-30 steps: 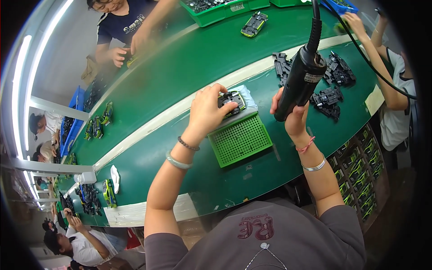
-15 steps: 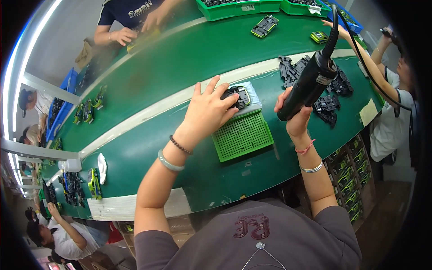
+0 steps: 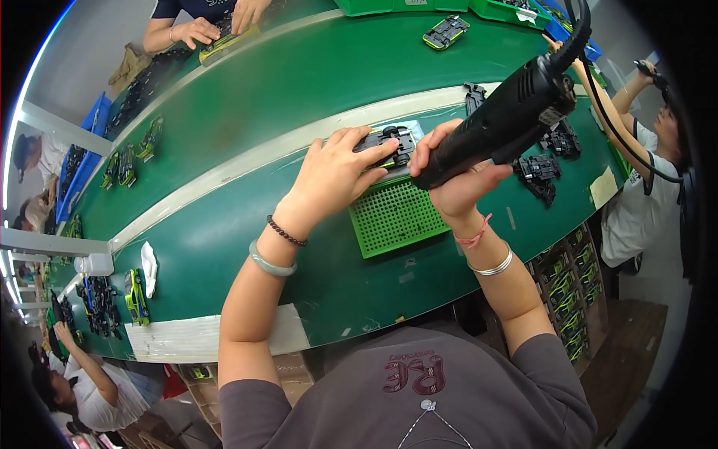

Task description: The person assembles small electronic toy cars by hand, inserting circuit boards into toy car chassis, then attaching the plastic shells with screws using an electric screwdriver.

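A toy car (image 3: 404, 140) lies upside down, its black underside and wheels facing up, on a pale wrapped pad just beyond the green perforated tray (image 3: 396, 222). Over its left side my left hand (image 3: 329, 173) is closed, fingers pressing on the chassis. My right hand (image 3: 458, 178) grips the lower end of a black corded electric screwdriver (image 3: 497, 116), which leans up to the right. That lower end is beside the car's right side; its bit is hidden, so I cannot tell whether it touches.
Black chassis parts (image 3: 540, 173) lie to the right. A finished-looking car (image 3: 446, 32) rests upside down on the far green surface, near green bins (image 3: 508, 13). Across from me a co-worker's hands (image 3: 196, 33) handle a yellow-green car. Another car (image 3: 135, 295) and white cloth (image 3: 149, 268) are left.
My right hand has brought the screwdriver leftward, close to the car. The left hand's fingers have drawn together from a wider spread on the car. The whole view has shifted slightly.
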Demonstrator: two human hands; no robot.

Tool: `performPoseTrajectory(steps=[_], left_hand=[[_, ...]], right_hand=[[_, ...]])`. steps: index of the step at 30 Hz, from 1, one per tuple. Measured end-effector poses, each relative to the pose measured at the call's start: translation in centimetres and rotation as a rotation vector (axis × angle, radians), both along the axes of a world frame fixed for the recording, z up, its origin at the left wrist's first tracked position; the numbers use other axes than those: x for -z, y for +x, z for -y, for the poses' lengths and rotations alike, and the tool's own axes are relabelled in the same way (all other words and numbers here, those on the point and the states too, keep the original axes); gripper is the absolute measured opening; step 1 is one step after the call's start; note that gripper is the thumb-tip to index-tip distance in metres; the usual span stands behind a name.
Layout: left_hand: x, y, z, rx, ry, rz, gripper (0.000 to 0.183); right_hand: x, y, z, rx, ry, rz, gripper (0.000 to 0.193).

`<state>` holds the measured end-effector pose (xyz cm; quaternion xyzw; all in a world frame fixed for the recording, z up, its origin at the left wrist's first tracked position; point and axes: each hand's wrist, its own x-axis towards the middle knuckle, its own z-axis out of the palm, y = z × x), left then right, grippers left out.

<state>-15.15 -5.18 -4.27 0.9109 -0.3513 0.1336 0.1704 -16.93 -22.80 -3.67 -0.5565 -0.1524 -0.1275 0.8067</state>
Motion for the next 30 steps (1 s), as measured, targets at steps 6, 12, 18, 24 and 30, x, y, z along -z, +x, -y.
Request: performPoseTrajectory(steps=[6, 12, 18, 24, 30], left_hand=[[0.1, -0.1, -0.1, 0.000, -0.012, -0.005, 0.039], [0.1, -0.1, -0.2, 0.004, -0.014, -0.004, 0.038], [0.4, 0.0, -0.3, -0.003, -0.046, 0.029, 0.036], [0.7, 0.0, -0.2, -0.003, -0.040, 0.028, 0.037], [0.6, 0.0, -0.2, 0.000, -0.055, 0.036, 0.037]], right_hand=[[0.9, 0.5, -0.4, 0.021, -0.025, 0.022, 0.097], [1.6, 0.7, -0.5, 0.047, -0.065, 0.041, 0.095], [1.7, 0.9, -1.1, 0.010, -0.112, 0.040, 0.090], [0.5, 0.9, -0.7, 0.058, -0.021, 0.061, 0.093], [-4.0, 2.8, 1.3, 0.048, 0.079, 0.137, 0.098]])
